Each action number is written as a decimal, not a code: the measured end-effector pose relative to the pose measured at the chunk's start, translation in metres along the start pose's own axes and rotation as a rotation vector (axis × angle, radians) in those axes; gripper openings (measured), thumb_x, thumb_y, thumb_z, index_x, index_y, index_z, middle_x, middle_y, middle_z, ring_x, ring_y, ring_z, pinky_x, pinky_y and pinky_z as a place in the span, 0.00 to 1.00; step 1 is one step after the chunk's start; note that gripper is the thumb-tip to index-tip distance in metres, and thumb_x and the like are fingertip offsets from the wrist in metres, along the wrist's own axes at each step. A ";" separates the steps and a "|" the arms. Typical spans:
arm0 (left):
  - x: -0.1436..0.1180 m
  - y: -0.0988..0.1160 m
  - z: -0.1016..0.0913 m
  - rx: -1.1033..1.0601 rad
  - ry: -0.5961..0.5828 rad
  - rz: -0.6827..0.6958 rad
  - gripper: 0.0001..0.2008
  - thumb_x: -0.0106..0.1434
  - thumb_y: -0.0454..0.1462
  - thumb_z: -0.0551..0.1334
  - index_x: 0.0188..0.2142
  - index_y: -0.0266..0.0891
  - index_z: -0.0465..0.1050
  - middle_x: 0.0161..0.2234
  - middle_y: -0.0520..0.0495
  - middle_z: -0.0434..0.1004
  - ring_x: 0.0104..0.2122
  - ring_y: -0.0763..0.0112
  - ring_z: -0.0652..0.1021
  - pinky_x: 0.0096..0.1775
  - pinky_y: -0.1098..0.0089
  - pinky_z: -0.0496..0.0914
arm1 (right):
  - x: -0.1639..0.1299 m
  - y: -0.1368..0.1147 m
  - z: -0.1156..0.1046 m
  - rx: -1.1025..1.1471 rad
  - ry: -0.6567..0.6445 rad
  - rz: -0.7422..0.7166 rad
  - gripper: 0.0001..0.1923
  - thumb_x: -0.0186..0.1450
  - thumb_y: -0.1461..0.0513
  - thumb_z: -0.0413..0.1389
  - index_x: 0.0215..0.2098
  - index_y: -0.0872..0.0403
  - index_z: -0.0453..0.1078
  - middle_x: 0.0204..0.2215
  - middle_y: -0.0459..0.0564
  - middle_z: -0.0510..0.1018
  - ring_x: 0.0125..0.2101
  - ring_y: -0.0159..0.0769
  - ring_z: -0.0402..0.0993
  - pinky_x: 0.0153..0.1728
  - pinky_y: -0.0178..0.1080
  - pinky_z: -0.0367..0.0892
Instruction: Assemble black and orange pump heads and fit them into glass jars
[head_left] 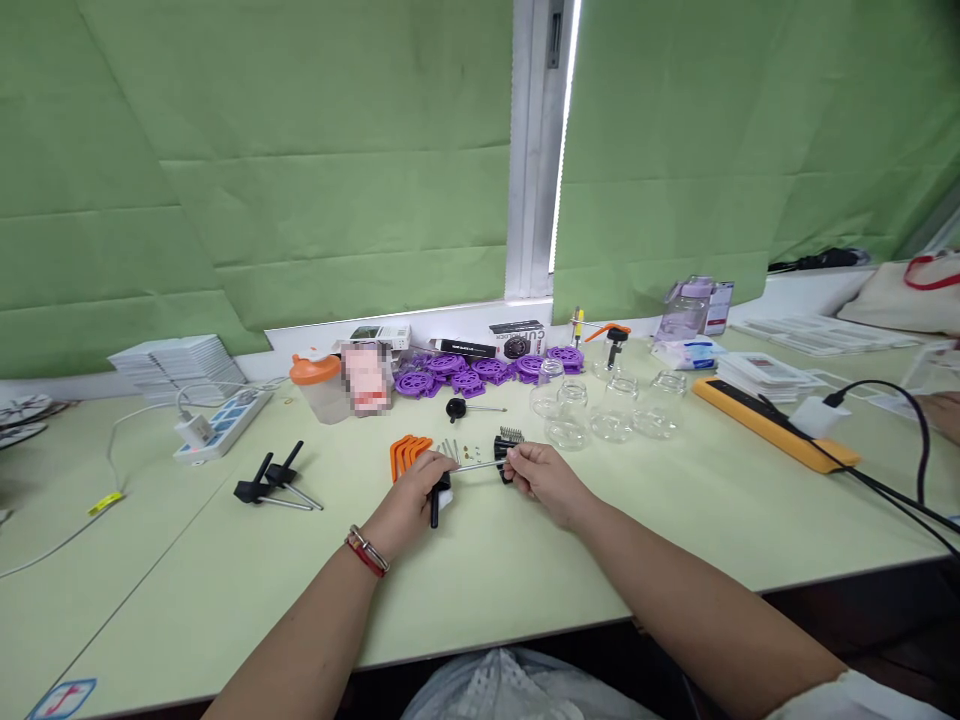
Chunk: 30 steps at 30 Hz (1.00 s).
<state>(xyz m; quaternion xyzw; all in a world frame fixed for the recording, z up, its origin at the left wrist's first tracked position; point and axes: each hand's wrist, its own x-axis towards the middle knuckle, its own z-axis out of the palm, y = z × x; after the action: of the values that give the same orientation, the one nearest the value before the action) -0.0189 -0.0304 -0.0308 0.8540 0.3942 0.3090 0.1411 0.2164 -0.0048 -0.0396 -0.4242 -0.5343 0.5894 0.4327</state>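
My left hand [420,490] grips a black handle piece [436,503] from which a thin metal rod [478,466] runs to the right. At the rod's right end, my right hand [541,478] pinches a small black block [507,462]. Both hands rest low over the pale green table [525,560], near its middle. Just behind the left hand lie orange plastic pieces [407,453] and several loose metal pins [450,447]. A small black toothed part [511,435] sits behind the right hand.
Two assembled black parts with rods [275,484] lie at the left. Purple gears [480,370], clear glass jars [600,410], an orange-lidded cup [319,388], a power strip [221,424], an orange bar [772,422] and black cables [892,480] surround the workspace. Another person's hand [946,412] shows at the far right.
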 end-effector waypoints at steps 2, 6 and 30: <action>0.000 0.000 0.001 -0.014 -0.006 -0.002 0.21 0.59 0.28 0.55 0.51 0.45 0.66 0.44 0.43 0.69 0.42 0.64 0.71 0.45 0.61 0.67 | 0.000 0.000 0.000 -0.016 -0.011 -0.016 0.20 0.57 0.47 0.57 0.22 0.55 0.65 0.18 0.44 0.66 0.16 0.24 0.54 0.18 0.32 0.46; 0.000 0.000 0.001 -0.026 -0.009 -0.004 0.18 0.61 0.29 0.54 0.50 0.44 0.65 0.45 0.43 0.68 0.43 0.65 0.70 0.46 0.62 0.67 | -0.001 0.000 0.002 -0.070 0.012 -0.037 0.21 0.60 0.48 0.54 0.20 0.55 0.64 0.15 0.43 0.63 0.15 0.25 0.52 0.18 0.33 0.46; 0.001 0.000 0.000 0.014 0.016 -0.004 0.20 0.58 0.27 0.55 0.49 0.43 0.67 0.42 0.44 0.70 0.42 0.64 0.71 0.45 0.61 0.67 | -0.002 0.000 0.003 -0.099 -0.011 -0.051 0.18 0.62 0.49 0.53 0.25 0.54 0.61 0.20 0.43 0.66 0.17 0.24 0.53 0.19 0.32 0.48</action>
<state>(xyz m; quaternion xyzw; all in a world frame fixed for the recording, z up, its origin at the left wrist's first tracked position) -0.0180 -0.0293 -0.0306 0.8515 0.3992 0.3130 0.1327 0.2141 -0.0072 -0.0388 -0.4279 -0.5758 0.5535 0.4231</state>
